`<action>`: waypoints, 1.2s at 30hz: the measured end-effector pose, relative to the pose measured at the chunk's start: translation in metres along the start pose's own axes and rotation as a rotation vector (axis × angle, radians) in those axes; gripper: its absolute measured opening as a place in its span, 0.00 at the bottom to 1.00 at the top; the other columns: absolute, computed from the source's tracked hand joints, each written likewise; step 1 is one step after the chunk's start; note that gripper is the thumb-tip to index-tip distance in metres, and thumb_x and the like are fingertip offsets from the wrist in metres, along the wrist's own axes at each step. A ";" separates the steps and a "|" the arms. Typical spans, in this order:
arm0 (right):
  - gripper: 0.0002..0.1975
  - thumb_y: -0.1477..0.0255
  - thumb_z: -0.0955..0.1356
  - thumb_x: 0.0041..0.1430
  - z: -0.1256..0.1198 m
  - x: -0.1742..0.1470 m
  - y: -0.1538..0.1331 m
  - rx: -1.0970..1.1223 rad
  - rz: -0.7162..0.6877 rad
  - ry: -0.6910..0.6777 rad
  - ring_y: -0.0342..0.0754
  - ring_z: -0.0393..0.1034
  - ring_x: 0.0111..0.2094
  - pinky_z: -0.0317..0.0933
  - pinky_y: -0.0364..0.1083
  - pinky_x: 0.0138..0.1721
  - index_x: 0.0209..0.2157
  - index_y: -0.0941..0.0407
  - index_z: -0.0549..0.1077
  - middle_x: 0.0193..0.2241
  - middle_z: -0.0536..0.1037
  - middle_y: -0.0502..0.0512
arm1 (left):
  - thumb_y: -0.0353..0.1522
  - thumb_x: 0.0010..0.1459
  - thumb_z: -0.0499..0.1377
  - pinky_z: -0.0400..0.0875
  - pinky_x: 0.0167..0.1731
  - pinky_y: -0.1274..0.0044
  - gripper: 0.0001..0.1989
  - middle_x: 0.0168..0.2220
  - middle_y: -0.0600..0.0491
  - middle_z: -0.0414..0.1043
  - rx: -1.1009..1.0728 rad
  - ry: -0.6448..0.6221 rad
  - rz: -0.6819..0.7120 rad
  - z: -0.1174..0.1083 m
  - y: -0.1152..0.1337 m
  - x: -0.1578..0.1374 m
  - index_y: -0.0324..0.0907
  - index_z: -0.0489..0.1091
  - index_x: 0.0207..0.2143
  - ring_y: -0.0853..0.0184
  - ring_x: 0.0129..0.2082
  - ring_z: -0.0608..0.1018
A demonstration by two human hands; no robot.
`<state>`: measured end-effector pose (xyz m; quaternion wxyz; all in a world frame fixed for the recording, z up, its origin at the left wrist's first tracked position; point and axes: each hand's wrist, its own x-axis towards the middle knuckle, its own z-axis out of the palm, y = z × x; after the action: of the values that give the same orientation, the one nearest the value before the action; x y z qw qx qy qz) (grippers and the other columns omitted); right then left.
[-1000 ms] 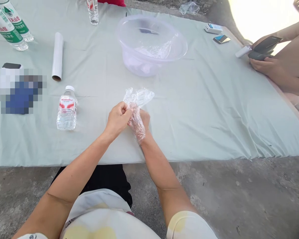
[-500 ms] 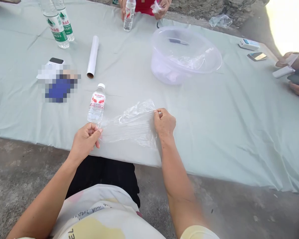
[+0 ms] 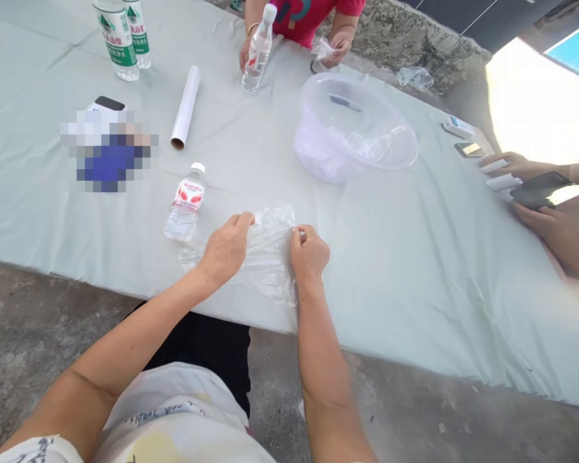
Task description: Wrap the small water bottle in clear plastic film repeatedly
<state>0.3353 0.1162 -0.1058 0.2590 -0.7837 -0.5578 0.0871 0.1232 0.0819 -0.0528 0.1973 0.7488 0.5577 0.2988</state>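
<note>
A crumpled sheet of clear plastic film [image 3: 270, 251] lies at the near edge of the cloth-covered table. My right hand [image 3: 310, 255] is closed, pinching the film's right edge between thumb and fingers. My left hand [image 3: 226, 246] is also closed, with its fingertips at the film's upper side; the thumb is mostly hidden. Some loose film spreads out under my left wrist. Just left of that hand, a small water bottle [image 3: 186, 202] with a white cap and red-and-white label stands on the cloth.
Beyond the bottle lies a white roll [image 3: 186, 109]. A translucent basin [image 3: 318, 151] holds clear plastic. Two green-labelled bottles [image 3: 118, 48] stand far left. Across the table, a person in red holds a bottle [image 3: 258, 54]; another person's hands [image 3: 531, 177] hold things at right.
My left hand has shifted right and up from the film's left end to its upper side, nearer my right hand. The film is bunched shorter. The view has also turned slightly.
</note>
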 end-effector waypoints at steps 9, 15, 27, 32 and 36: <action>0.15 0.57 0.62 0.59 -0.019 0.016 0.024 0.092 0.125 0.001 0.47 0.63 0.25 0.56 0.46 0.33 0.31 0.53 0.73 0.20 0.69 0.48 | 0.28 0.68 0.48 0.62 0.64 0.60 0.22 0.64 0.40 0.66 0.193 -0.058 0.166 0.040 -0.037 -0.009 0.40 0.62 0.63 0.57 0.64 0.70; 0.12 0.60 0.63 0.60 -0.023 0.015 0.026 0.108 0.213 0.011 0.46 0.60 0.24 0.56 0.47 0.32 0.29 0.52 0.70 0.18 0.65 0.46 | 0.38 0.70 0.49 0.55 0.68 0.57 0.26 0.69 0.38 0.58 0.314 -0.144 0.109 0.042 -0.032 -0.007 0.38 0.60 0.67 0.52 0.70 0.60; 0.12 0.59 0.66 0.57 -0.030 0.019 0.039 0.174 0.318 -0.004 0.48 0.65 0.27 0.60 0.49 0.37 0.31 0.53 0.73 0.21 0.69 0.47 | 0.50 0.61 0.60 0.41 0.66 0.44 0.40 0.74 0.36 0.42 0.385 -0.232 0.065 0.035 -0.024 0.003 0.47 0.55 0.70 0.42 0.72 0.50; 0.17 0.61 0.62 0.62 -0.057 0.022 0.020 0.107 0.228 0.279 0.50 0.71 0.37 0.63 0.51 0.42 0.43 0.56 0.74 0.42 0.78 0.60 | 0.51 0.62 0.59 0.38 0.67 0.43 0.36 0.74 0.45 0.44 0.325 -0.217 0.126 0.042 -0.032 -0.005 0.53 0.57 0.69 0.35 0.72 0.43; 0.17 0.60 0.61 0.67 -0.051 0.024 -0.064 0.092 -0.361 -0.047 0.50 0.71 0.44 0.64 0.49 0.42 0.47 0.54 0.75 0.48 0.77 0.61 | 0.48 0.64 0.57 0.35 0.68 0.44 0.35 0.74 0.48 0.44 0.292 -0.200 0.164 0.043 -0.036 -0.008 0.53 0.56 0.70 0.42 0.74 0.42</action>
<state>0.3126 0.1384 -0.0264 0.2928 -0.6559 -0.6908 0.0830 0.1242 0.0865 -0.1089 0.1162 0.8383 0.5099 0.1540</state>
